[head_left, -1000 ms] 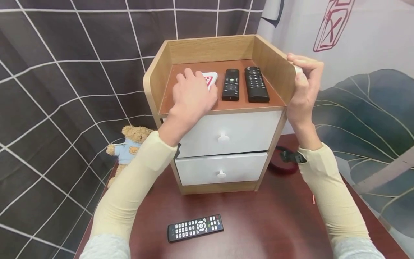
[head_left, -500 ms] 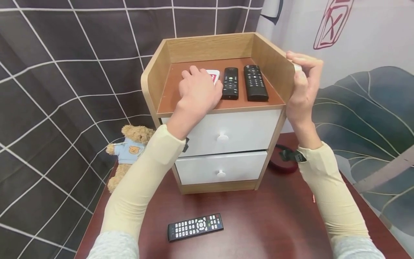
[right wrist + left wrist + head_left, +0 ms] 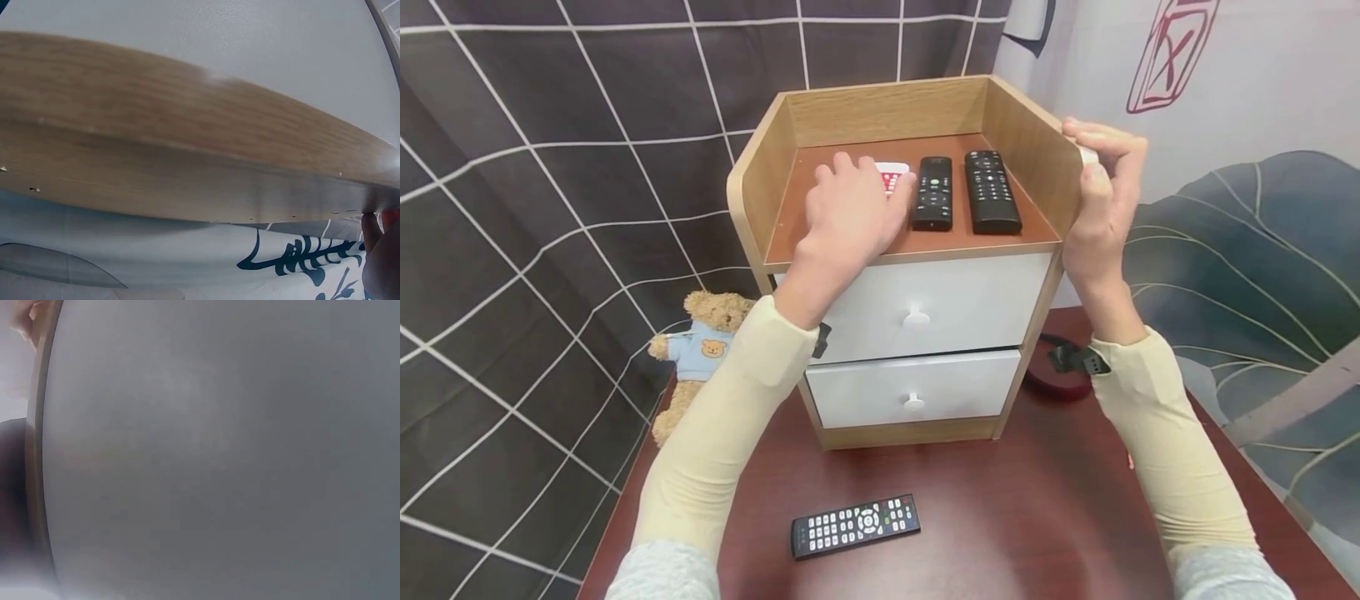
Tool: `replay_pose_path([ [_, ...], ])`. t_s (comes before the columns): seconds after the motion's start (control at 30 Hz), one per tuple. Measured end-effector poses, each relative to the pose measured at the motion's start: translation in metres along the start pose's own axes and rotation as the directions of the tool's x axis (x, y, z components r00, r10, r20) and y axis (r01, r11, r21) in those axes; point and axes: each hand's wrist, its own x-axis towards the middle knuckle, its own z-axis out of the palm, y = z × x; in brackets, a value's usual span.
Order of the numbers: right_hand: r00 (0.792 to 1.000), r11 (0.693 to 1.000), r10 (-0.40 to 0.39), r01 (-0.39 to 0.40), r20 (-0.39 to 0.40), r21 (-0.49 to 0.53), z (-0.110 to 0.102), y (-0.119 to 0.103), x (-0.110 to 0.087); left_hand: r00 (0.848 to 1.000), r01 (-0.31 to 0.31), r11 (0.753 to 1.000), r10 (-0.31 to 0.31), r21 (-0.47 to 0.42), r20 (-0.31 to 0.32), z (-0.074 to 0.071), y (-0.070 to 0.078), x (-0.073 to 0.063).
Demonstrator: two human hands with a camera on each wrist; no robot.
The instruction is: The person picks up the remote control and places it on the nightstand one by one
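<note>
On the brown top of a small wooden cabinet (image 3: 917, 435), my left hand (image 3: 850, 212) grips a white remote control with a red keypad (image 3: 892, 177), covering most of it. Its thumb lies along the right side of this remote. Two black remotes, one (image 3: 934, 193) near the thumb and another (image 3: 992, 192) farther right, lie side by side there. My right hand (image 3: 1101, 204) holds the cabinet's right side panel (image 3: 1030, 150) from outside, fingers curled at its upper edge. A white patch shows between its thumb and fingers; I cannot tell what it is.
A black remote with white buttons (image 3: 855, 527) lies on the dark red table (image 3: 985, 517) before the cabinet. Two white drawers (image 3: 865, 312) face me, the lower slightly out. A teddy bear (image 3: 700, 354) sits left; a dark red round object (image 3: 1060, 379) lies right.
My left hand and the white remote have shifted a little to the right, toward the black remotes, and the remote has turned straighter. The right hand has stayed at the side panel.
</note>
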Motion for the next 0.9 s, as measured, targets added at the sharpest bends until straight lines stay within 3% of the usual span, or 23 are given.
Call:
replay_pose_path([
  [0.1,1.0,1.0,-0.001,0.001,0.001,-0.005,-0.001,0.0,-0.001,0.998,-0.045,0.998,0.043,-0.033,-0.054,0.001,0.0,-0.003],
  [0.2,1.0,1.0,-0.002,0.002,-0.001,-0.008,-0.001,0.0,-0.001,0.982,-0.126,0.99,0.117,-0.057,-0.149,0.003,0.0,-0.011],
  [0.3,1.0,1.0,-0.004,0.004,0.001,-0.014,-0.001,0.0,-0.001,0.937,-0.206,0.977,0.181,-0.057,-0.298,0.006,0.001,-0.02],
  [0.37,1.0,1.0,-0.005,0.005,0.003,-0.017,-0.001,0.0,0.0,0.89,-0.255,0.965,0.212,-0.056,-0.404,0.007,0.0,-0.026],
  [0.4,1.0,1.0,-0.004,0.004,0.006,-0.02,-0.001,0.0,0.0,0.858,-0.284,0.957,0.229,-0.053,-0.46,0.008,0.0,-0.028],
  [0.47,1.0,1.0,-0.002,0.002,0.01,-0.025,-0.001,-0.001,0.001,0.785,-0.363,0.93,0.275,-0.052,-0.556,0.009,-0.001,-0.034],
  [0.5,1.0,1.0,-0.001,0.001,0.011,-0.026,-0.001,-0.001,0.001,0.74,-0.414,0.909,0.306,-0.047,-0.599,0.01,-0.001,-0.036],
  [0.53,1.0,1.0,0.001,-0.001,0.01,-0.026,-0.001,-0.001,0.001,0.692,-0.469,0.883,0.342,-0.036,-0.635,0.012,-0.001,-0.039],
  [0.6,1.0,1.0,0.003,-0.003,0.009,-0.023,-0.001,-0.001,0.001,0.579,-0.584,0.812,0.416,0.0,-0.701,0.017,0.0,-0.044],
  [0.67,1.0,1.0,0.005,-0.004,0.008,-0.021,0.0,-0.001,0.001,0.451,-0.699,0.714,0.481,0.038,-0.751,0.026,0.001,-0.05],
  [0.77,1.0,1.0,0.004,-0.004,0.012,-0.024,0.0,-0.001,0.0,0.255,-0.832,0.543,0.554,0.111,-0.793,0.044,0.006,-0.065],
  [0.8,1.0,1.0,0.004,-0.004,0.014,-0.026,0.0,-0.001,0.0,0.197,-0.862,0.487,0.574,0.138,-0.795,0.051,0.008,-0.071],
  [0.87,1.0,0.999,0.003,-0.002,0.016,-0.032,-0.001,-0.001,0.0,0.099,-0.902,0.385,0.626,0.196,-0.774,0.066,0.013,-0.085],
  [0.9,1.0,0.999,0.002,-0.001,0.016,-0.034,-0.001,-0.001,0.0,0.058,-0.914,0.34,0.652,0.223,-0.756,0.074,0.015,-0.092],
])
